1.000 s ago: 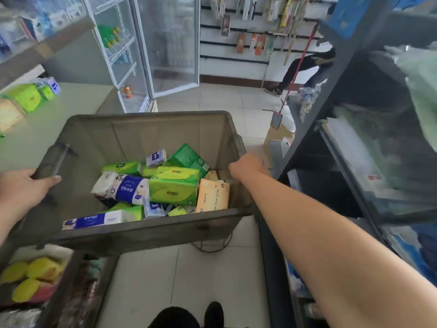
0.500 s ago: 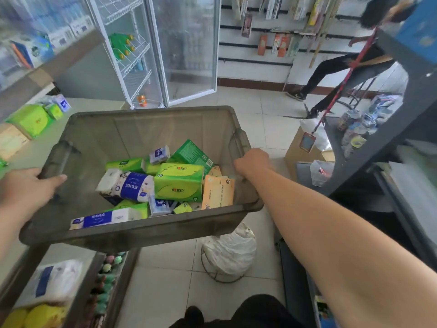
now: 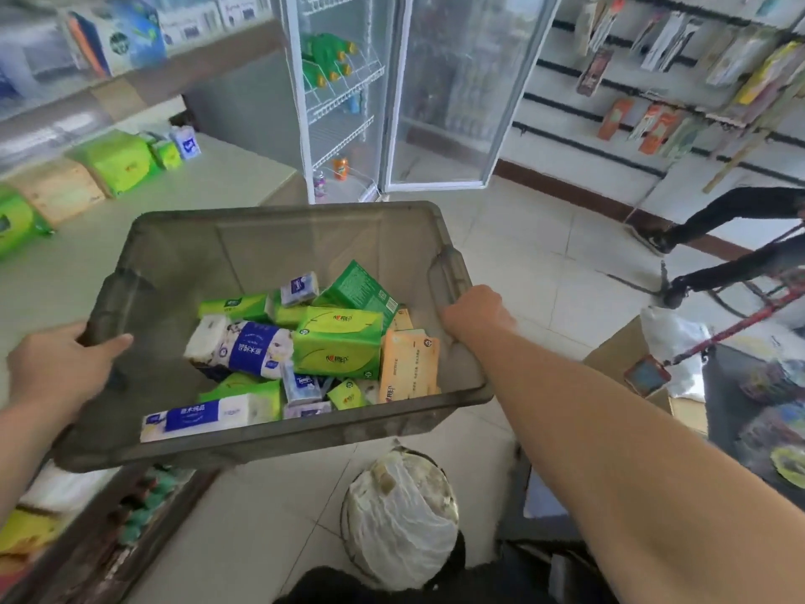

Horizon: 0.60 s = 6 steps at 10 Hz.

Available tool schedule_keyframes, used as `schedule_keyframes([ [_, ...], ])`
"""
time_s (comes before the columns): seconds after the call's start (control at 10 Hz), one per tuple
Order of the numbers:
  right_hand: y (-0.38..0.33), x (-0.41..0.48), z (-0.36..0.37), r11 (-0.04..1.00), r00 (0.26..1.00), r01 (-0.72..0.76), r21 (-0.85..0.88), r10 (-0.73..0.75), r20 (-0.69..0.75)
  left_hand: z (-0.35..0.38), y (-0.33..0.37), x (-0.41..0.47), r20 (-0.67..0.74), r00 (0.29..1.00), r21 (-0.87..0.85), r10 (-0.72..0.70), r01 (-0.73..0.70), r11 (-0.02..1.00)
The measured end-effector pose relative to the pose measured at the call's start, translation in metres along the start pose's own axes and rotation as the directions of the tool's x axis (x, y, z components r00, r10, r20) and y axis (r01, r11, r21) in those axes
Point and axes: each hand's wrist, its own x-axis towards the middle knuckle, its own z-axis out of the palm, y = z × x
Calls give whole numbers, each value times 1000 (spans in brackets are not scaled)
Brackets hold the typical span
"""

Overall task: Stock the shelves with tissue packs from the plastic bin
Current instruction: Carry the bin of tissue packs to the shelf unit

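Hanging over the tiled floor (image 3: 522, 255), the plastic bin (image 3: 283, 241) looks tilted toward its near left corner, just right of the pale shelf (image 3: 65, 263) where green packs (image 3: 117, 161) stand. A lined waste basket (image 3: 400, 520) sits below the bin's near wall. The left hand (image 3: 56, 368) grips the left handle and the right hand (image 3: 477, 316) curls round the right rim. Tissue packs (image 3: 335, 342) lie loose, heaped at the near side. A steeper tilt or a slipping grip would likely spill them into that basket.

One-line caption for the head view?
Left hand and right hand grip a translucent grey plastic bin holding assorted tissue packs.
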Motion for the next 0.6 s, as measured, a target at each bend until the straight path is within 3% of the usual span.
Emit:
schedule_keyframes([
  [0.1, -18, 21, 8, 995, 997, 74, -70, -72, 32, 5, 22, -66, -41, 991, -19, -126, 126, 992],
  [0.3, -54, 33, 42, 971, 980, 180, -160, -163, 114, 8, -48, -86, -120, 961, 53, -248, 256, 965],
  [0.4, -73, 15, 73, 962, 971, 202, -183, -171, 169, -5, -38, -114, -137, 964, 36, -228, 235, 971],
  [0.6, -93, 2, 138, 919, 914, 328, -217, -251, 318, -24, -106, -130, -159, 909, 67, -385, 399, 914],
])
